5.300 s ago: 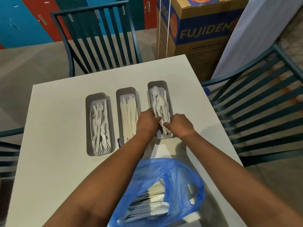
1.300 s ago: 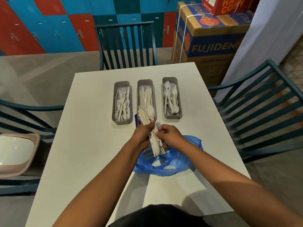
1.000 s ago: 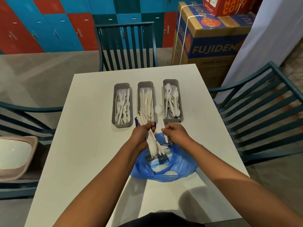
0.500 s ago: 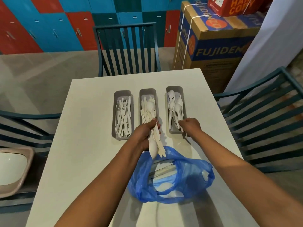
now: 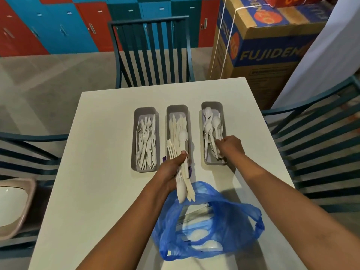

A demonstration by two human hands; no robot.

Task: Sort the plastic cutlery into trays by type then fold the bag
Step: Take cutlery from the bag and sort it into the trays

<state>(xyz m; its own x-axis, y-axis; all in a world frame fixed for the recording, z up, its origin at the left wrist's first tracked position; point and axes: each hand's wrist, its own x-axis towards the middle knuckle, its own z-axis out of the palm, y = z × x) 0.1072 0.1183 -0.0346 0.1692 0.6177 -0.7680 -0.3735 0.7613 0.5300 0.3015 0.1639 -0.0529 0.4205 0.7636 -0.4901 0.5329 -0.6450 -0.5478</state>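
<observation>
Bare desk (image 5: 93,172) runs wide left of the fork tray (image 5: 145,140), open passage there. Narrow gaps separate the three trays. Nearer than that tray, the blue bag (image 5: 210,227) blocks the desk's near middle.

Single head-worn wide-angle view, aimed forward and steeply down from above the near edge of the worktop (image 5: 101,172). Range is close: both forearms enter from 6 o'clock. The trays (image 5: 145,112) lie just above centre; a chair (image 5: 152,45) and lockers (image 5: 58,26) occupy 12 o'clock. No second view.
</observation>
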